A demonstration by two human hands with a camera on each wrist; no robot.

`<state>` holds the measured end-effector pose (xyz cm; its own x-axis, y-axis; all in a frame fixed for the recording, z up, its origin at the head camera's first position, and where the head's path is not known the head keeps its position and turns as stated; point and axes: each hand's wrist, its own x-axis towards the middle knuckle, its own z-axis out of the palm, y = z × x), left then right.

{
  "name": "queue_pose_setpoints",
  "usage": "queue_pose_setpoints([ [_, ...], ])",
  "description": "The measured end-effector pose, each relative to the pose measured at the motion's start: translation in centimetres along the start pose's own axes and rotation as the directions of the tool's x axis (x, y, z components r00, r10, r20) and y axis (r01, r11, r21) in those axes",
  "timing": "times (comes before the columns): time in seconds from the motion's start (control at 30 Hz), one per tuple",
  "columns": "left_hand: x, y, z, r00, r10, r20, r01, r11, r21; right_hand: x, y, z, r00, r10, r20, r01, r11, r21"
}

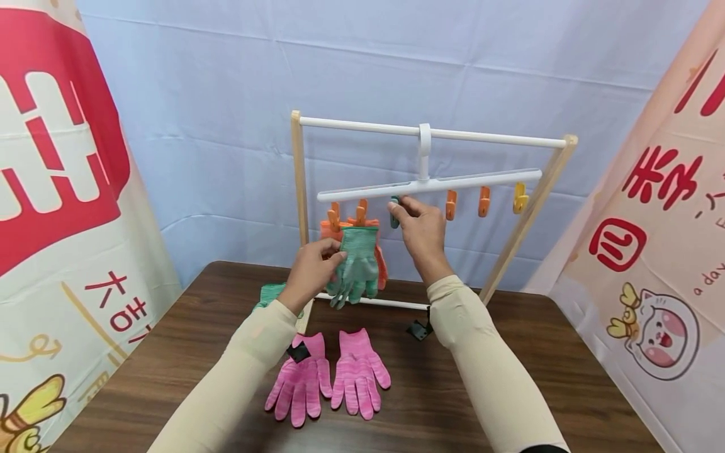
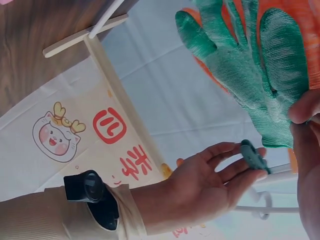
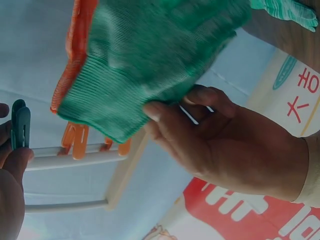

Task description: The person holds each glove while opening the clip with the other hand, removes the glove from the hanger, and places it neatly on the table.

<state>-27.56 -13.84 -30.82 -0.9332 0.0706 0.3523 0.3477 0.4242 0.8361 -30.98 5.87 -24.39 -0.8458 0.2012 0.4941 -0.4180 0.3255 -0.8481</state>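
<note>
My left hand point(image 1: 311, 270) pinches a green knitted glove point(image 1: 360, 264) at the side of its cuff, with the glove's fingers hanging down. Behind it an orange glove point(image 1: 382, 267) hangs from two orange clothespins point(image 1: 333, 217) on a white hanger point(image 1: 481, 180). To the right, my right hand point(image 1: 423, 233) pinches a dark green clothespin point(image 1: 394, 215) between thumb and fingers, just under the hanger bar. In the right wrist view, this clothespin point(image 3: 20, 125) stands apart from the green cuff point(image 3: 100, 100).
Two orange clothespins point(image 1: 450, 205) and a yellow one point(image 1: 520, 199) hang farther right. A wood-and-white rack point(image 1: 298, 176) carries the hanger, which tilts. Two pink gloves point(image 1: 358, 377) lie on the brown table point(image 1: 481, 402). Another green glove point(image 1: 270, 294) lies partly behind my left wrist.
</note>
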Motion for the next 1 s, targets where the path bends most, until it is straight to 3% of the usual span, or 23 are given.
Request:
queue_pose_setpoints([
  [0.43, -1.8, -3.8, -3.6, 0.992, -0.092, -0.086, 0.095, 0.995, 0.036, 0.1, 0.3, 0.0, 1.0, -0.016, 0.005, 0.016, 0.999, -0.044],
  [1.0, -3.1, -8.0, -8.4, 0.969, -0.222, -0.11, 0.227, 0.973, 0.04, 0.3, 0.5, -0.3, 0.999, -0.036, 0.005, 0.037, 0.995, -0.097],
])
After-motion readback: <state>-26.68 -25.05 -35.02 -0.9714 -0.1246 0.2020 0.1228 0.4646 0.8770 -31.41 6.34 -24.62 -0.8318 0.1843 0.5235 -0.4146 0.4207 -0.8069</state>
